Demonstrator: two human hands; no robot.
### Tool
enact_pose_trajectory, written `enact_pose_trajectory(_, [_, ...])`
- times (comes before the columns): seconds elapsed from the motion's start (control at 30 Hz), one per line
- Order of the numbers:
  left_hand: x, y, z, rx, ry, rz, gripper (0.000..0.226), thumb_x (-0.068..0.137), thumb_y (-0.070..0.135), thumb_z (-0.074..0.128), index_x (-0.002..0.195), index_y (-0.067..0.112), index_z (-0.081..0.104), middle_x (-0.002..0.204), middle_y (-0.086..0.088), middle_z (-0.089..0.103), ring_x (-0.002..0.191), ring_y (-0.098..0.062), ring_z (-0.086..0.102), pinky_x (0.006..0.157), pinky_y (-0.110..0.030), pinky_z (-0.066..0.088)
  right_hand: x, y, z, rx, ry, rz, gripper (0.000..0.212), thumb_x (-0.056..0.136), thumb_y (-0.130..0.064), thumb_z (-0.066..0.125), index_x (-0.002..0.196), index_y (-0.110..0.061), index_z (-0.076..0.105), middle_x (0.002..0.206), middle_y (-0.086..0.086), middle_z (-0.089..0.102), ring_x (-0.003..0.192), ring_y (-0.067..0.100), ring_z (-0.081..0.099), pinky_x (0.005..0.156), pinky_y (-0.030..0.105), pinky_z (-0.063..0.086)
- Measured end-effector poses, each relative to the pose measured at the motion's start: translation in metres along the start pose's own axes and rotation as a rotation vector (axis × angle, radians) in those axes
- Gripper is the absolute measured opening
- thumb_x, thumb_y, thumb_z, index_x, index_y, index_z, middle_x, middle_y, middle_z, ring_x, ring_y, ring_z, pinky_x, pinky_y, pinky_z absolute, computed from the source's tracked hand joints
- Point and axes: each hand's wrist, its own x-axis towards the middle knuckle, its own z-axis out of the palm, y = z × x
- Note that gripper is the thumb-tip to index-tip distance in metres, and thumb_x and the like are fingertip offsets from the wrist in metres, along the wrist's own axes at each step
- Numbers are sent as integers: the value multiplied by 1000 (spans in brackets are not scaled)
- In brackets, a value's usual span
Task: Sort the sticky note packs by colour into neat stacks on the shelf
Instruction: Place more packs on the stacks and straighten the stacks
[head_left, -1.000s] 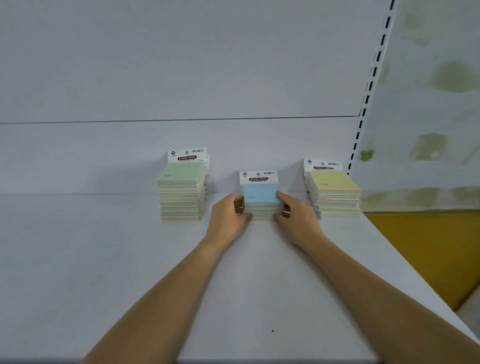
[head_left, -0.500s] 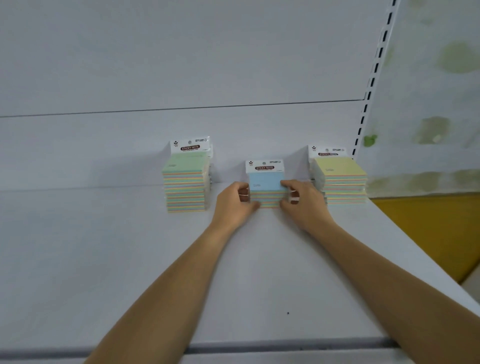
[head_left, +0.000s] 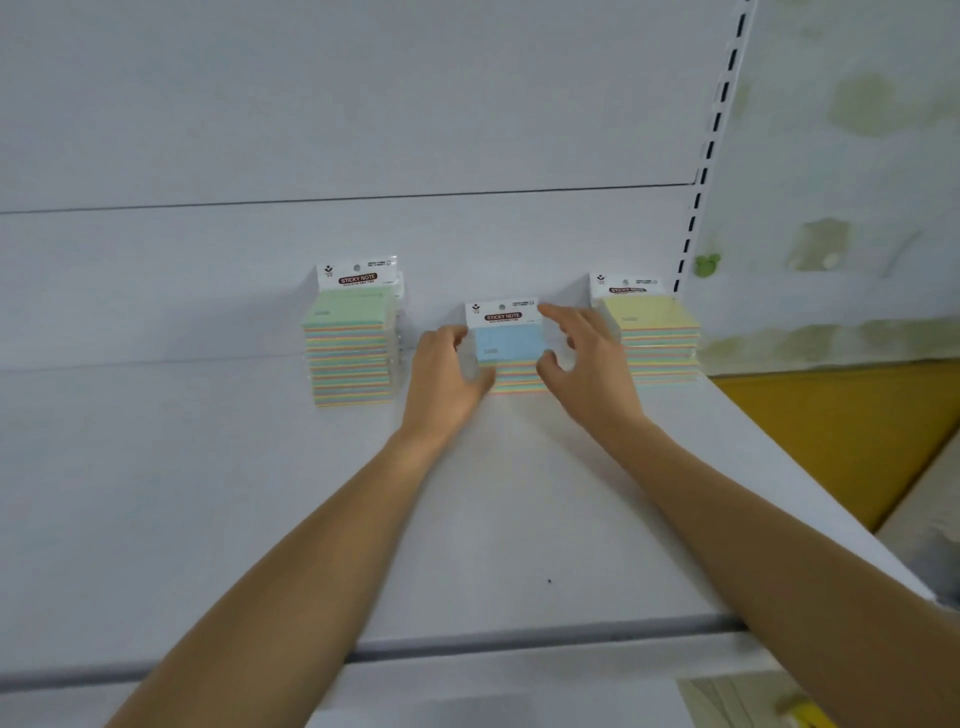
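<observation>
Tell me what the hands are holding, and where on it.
The left hand grips the blue-topped stack by its left side; the right hand, fingers spread by its right edge, holds nothing.

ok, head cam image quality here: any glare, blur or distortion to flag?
Head view: light flat and even, no glare, shadows faint; head view: wide-angle slightly bows the slotted upright and the shelf front edge; head view: right hand fingers a little motion-soft, blue stack label legible.

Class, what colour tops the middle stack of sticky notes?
Light blue; the middle stack shows in the head view.
</observation>
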Motion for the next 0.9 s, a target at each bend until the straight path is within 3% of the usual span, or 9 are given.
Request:
enact_pose_trajectory(0.1, [2, 20, -1, -14, 2, 123, 48, 80, 5, 64, 125, 0, 49, 124, -19, 50, 112, -26, 54, 90, -19, 39, 17, -2, -31, -8, 69, -76, 47, 82, -2, 52, 127, -14, 54, 126, 11, 53, 109, 24, 55, 85, 12, 32])
enact_pose_trajectory(0.2, [7, 50, 12, -34, -128, 132, 50, 82, 5, 62, 129, 2, 46, 126, -16, 51, 110, -24, 56, 84, -14, 40, 34, 20, -76, -6, 94, -15, 47, 83, -4, 53, 129, -15, 52, 125, 14, 51, 110, 24, 54, 94, 21, 37])
enact_pose_trajectory(0.3, [6, 81, 41, -31, -275, 49, 59, 81, 8, 65, 134, 2, 39, 131, -15, 51, 110, -25, 55, 89, -25, 43, 34, 56, -103, -34, 59, 127, 51, 83, -7, 55, 132, -17, 48, 126, 16, 50, 117, 26, 51, 102, 32, 40])
enact_pose_trajectory(0.4, [0, 102, 78, 43, -347, -44, 62, 80, 13, 68, 132, -2, 38, 130, -19, 52, 118, -33, 53, 94, -33, 43, 25, 82, -102, 1, -116, 262, 64, 83, -12, 59, 141, -19, 35, 136, 18, 42, 125, 28, 44, 100, 32, 37])
enact_pose_trajectory(0.47, [-4, 112, 96, 67, -313, -108, 59, 80, 18, 67, 128, -3, 40, 128, -19, 54, 121, -33, 51, 92, -26, 35, 23, 92, -97, 18, -210, 309, 73, 81, -13, 62, 145, -19, 26, 140, 18, 36, 129, 29, 40, 101, 34, 37])
enact_pose_trajectory(0.57, [-8, 117, 105, 89, -208, -144, 57, 81, 21, 68, 123, -6, 41, 125, -20, 56, 120, -31, 51, 92, -22, 11, 25, 100, -92, 73, -262, 301, 77, 80, -11, 63, 145, -19, 23, 137, 19, 42, 121, 32, 48, 99, 41, 44])
enact_pose_trajectory(0.7, [-8, 107, 117, 10, -129, -125, 50, 76, 15, 73, 115, -6, 48, 117, -20, 62, 106, -30, 61, 75, -22, 37, 20, 111, -86, 193, -230, 271, 75, 82, -8, 60, 146, -22, 23, 133, 17, 49, 118, 31, 52, 103, 46, 43])
enact_pose_trajectory(0.83, [-8, 104, 122, 32, -113, -88, 41, 78, 12, 71, 110, -5, 53, 111, -20, 64, 101, -30, 61, 77, -26, 39, 15, 120, -82, 204, -168, 243, 71, 86, -8, 56, 146, -23, 21, 138, 9, 48, 109, 24, 53, 105, 38, 39])
enact_pose_trajectory(0.9, [-7, 104, 124, 28, -119, -82, 37, 78, 11, 70, 108, -6, 54, 110, -20, 64, 102, -30, 61, 77, -25, 38, 15, 123, -83, 202, -165, 230, 71, 87, -6, 54, 147, -20, 18, 138, 8, 48, 100, 18, 49, 99, 31, 41])
